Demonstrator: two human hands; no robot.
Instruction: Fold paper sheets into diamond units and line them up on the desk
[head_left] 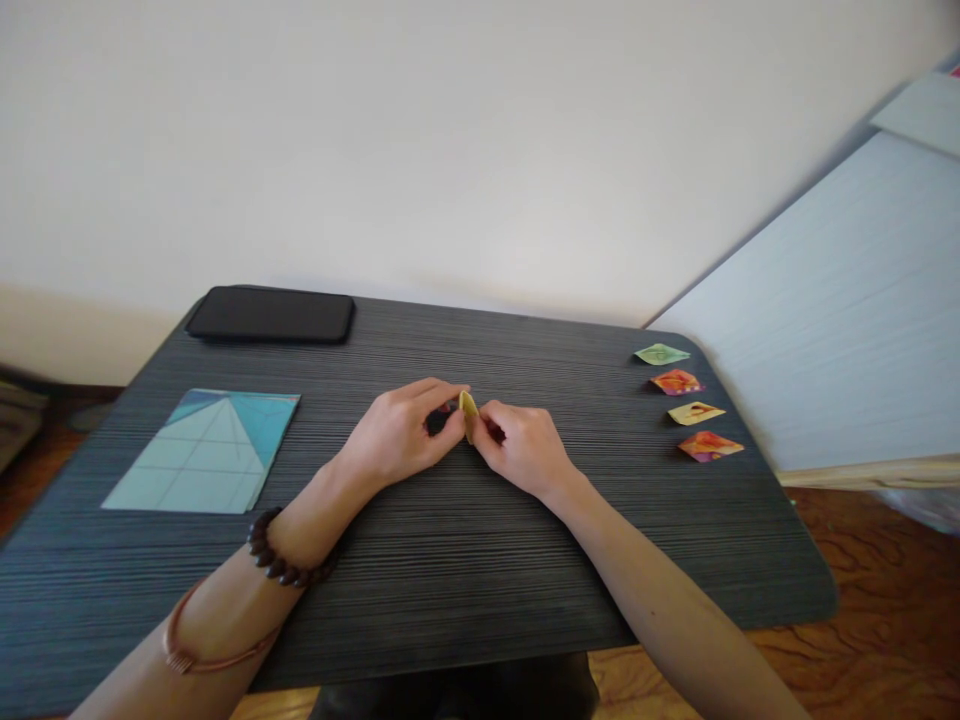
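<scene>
A small yellow folded paper piece (pixel 469 415) stands between my two hands over the middle of the dark table. My left hand (pixel 409 428) pinches its left side between thumb and fingers. From the right, my right hand (pixel 521 443) grips the same paper with thumb and curled forefinger. Fingertips hide part of the folds. To the right lies a column of small folded paper pieces: a green one (pixel 661 354), an orange-red one (pixel 677 382), a yellow one (pixel 697 413) and another orange-red one (pixel 711 447).
A stack of pale blue-green square paper sheets (pixel 199 455) lies on the left of the table (pixel 480 560). Behind it rests a black phone (pixel 271 315). A white wall (pixel 450 150) borders the far edge, and a pale panel (pixel 840 300) stands at the right.
</scene>
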